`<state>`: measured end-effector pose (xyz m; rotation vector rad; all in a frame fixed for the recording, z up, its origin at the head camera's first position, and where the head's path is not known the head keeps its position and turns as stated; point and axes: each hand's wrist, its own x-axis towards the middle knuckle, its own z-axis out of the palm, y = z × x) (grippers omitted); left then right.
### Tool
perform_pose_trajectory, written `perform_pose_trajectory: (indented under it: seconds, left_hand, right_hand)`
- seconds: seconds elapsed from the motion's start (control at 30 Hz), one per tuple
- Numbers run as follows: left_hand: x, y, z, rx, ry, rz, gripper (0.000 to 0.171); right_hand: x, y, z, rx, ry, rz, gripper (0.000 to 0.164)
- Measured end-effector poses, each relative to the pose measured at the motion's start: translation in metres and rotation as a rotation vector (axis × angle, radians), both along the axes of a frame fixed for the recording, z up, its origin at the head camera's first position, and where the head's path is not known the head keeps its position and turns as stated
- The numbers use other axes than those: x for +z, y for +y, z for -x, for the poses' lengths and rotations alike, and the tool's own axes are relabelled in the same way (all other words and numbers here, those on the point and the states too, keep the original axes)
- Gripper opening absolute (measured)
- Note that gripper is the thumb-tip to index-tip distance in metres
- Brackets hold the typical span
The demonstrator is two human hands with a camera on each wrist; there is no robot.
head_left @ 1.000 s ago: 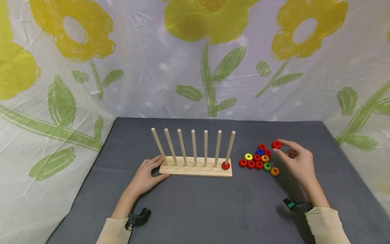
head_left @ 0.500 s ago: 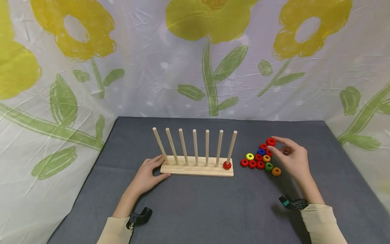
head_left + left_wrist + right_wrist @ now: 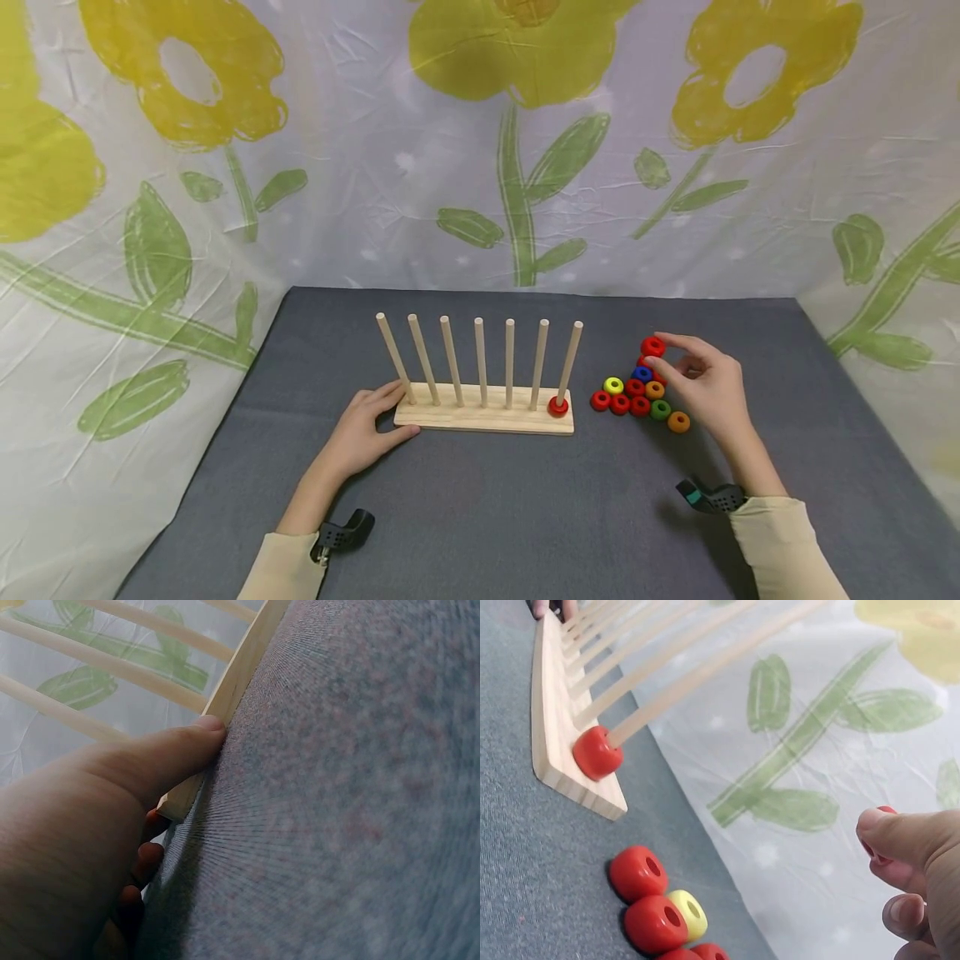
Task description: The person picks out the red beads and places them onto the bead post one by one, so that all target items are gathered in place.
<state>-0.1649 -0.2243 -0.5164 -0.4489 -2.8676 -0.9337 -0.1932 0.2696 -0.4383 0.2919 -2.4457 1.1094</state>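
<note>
My left hand (image 3: 365, 435) holds the left end of a pale wooden peg stand (image 3: 480, 421), thumb along its front edge and fingers at the end and behind. Several upright pegs rise from the base. A red bead (image 3: 557, 407) sits at the bottom of the rightmost peg; the other pegs are bare. Between thumb and index finger, my right hand (image 3: 705, 387) pinches another red bead (image 3: 652, 347), raised over the far end of the loose beads. In the right wrist view this pinched bead (image 3: 883, 859) is mostly hidden by the thumb.
Right of the stand lies a cluster of loose beads: several red ones, a yellow bead (image 3: 613, 386), a blue bead (image 3: 642, 374), a green bead (image 3: 660, 409) and orange ones, one orange bead (image 3: 678, 422) nearest me. A dark grey cloth (image 3: 480, 517) covers the table; a flower-printed curtain (image 3: 360, 167) hangs behind.
My right hand has moved left with the red bead, from beside the cluster to over its far end. The left hand and the stand stay in place.
</note>
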Motion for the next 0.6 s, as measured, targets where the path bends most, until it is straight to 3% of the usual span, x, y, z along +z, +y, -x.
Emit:
perform_pose_trajectory:
  seconds: [0.6]
  left_hand:
    - [0.001,0.0,0.0,-0.001,-0.007,0.01,0.076]
  right_hand:
    - [0.01,-0.009,0.003,0.038,0.029,0.011,0.038]
